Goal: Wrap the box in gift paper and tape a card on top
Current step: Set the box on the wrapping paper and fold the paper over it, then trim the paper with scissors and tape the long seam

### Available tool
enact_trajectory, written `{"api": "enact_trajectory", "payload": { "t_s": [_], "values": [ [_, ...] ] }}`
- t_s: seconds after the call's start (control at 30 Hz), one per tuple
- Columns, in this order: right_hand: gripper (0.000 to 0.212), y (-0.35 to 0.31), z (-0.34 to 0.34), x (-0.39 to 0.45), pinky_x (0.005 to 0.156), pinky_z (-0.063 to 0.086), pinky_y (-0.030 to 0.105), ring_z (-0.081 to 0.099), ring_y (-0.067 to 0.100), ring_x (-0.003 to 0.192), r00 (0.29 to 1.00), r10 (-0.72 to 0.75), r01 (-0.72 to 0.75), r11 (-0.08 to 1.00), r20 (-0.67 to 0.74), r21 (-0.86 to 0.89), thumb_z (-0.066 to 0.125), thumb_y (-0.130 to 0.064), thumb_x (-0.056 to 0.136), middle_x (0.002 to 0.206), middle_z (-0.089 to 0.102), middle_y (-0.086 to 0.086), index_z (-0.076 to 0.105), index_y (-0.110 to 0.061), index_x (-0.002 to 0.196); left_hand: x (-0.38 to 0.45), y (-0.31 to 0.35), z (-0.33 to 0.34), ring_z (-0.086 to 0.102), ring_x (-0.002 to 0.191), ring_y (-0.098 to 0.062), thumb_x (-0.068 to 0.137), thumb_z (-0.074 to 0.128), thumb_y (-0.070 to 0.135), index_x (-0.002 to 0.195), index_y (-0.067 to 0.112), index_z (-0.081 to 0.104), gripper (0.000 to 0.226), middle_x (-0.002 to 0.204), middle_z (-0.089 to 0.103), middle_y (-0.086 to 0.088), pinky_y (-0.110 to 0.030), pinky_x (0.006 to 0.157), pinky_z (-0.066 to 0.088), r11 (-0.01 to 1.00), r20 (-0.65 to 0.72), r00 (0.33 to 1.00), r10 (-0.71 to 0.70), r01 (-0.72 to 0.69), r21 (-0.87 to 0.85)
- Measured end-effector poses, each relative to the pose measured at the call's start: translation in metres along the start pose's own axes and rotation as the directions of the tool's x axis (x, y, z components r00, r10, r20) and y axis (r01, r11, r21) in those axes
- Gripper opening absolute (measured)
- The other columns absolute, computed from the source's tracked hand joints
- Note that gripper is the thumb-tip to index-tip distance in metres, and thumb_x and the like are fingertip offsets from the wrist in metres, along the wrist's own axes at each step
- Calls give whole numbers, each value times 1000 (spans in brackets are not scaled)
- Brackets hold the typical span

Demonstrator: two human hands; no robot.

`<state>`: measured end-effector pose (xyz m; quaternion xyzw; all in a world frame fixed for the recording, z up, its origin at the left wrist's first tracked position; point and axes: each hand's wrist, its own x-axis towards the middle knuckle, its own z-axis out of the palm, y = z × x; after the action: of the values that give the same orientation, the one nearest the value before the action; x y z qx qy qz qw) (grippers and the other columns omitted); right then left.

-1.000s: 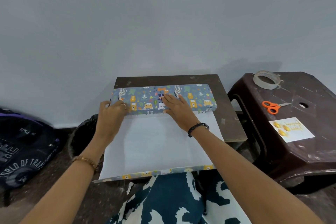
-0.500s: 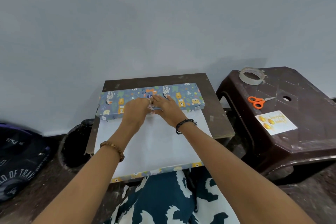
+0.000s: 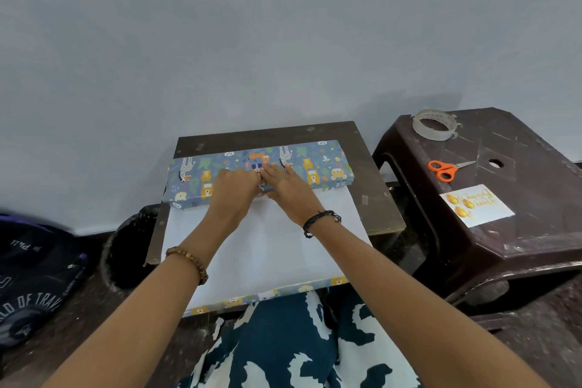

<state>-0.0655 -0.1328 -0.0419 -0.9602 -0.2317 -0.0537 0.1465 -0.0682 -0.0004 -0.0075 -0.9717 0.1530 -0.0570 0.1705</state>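
Box [image 3: 310, 164], paper-covered, at table's 12 o'clock; left hand [image 3: 234, 190] and right hand [image 3: 288, 187] press flat on it. Mid-wrap; next, tape [image 3: 434, 124] from 2 o'clock.

black bag [image 3: 34, 280] at left reads "of trav", cut off; card [image 3: 477, 205] gold script unreadable.

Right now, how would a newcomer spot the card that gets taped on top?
Look at the dark brown plastic stool to the right of the small wooden table. The card lies flat near its front edge, nearer the person than the orange scissors and tape roll. It is the only white rectangle there, printed with gold ornaments.
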Motion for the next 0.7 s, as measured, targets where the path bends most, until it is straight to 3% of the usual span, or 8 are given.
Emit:
{"api": "enact_trajectory", "payload": {
  "t_s": [0.1,0.33,0.47,0.53,0.6,0.67,0.7],
  "values": [
    [47,0,1,2,114,1,26,23,17,141,999,21,-22,1000,-26,-11,43,-12,98,152,28,6,29,-8,144,1,2,0,64,94,-23,98,47,24,109,13,59,19,102,68,-6,-31,94,42,999,5,1000,26,-26,-27],
    [47,-3,-11,-1,111,15,23,39,21,133,996,80,-76,988,-26,132,55,-11,92,147,40,2,43,-12,138,4,-1,-11,63,90,-21,97,47,33,103,15,60,23,98,68,-4,-32,91,42,998,22,998,51,-50,-38],
    [48,-5,-20,-4,108,16,20,39,21,131,994,106,-104,988,-8,116,56,-15,93,146,42,-1,42,-15,139,6,2,-12,63,94,-21,97,48,30,107,15,61,22,101,68,-4,-31,93,41,997,62,996,56,-52,-58],
    [43,-9,-19,-3,102,26,22,45,21,124,992,123,-124,985,10,124,56,-13,92,139,49,0,47,-15,134,8,3,-18,62,95,-20,96,50,28,107,16,61,20,102,67,-2,-32,93,41,997,82,994,68,-66,-28],
    [36,-14,-18,-1,87,41,29,52,25,112,982,186,-185,971,3,151,53,-9,90,127,58,1,53,-15,126,12,7,-27,62,98,-19,96,48,30,108,16,60,22,104,66,-1,-34,95,40,997,126,989,78,-79,2],
    [34,-19,-22,-1,78,43,32,54,27,106,975,218,-220,964,31,150,48,-1,88,122,59,5,56,-10,120,16,12,-37,60,103,-20,96,47,28,110,15,58,22,111,63,-2,-38,102,36,996,186,979,78,-83,17],
    [34,-19,-25,-2,81,43,33,53,27,107,977,203,-209,969,58,131,46,3,86,124,57,6,57,-6,118,18,14,-41,59,106,-20,96,47,26,110,15,58,21,114,61,-3,-40,104,34,996,203,976,79,-87,34]
  ]
}}
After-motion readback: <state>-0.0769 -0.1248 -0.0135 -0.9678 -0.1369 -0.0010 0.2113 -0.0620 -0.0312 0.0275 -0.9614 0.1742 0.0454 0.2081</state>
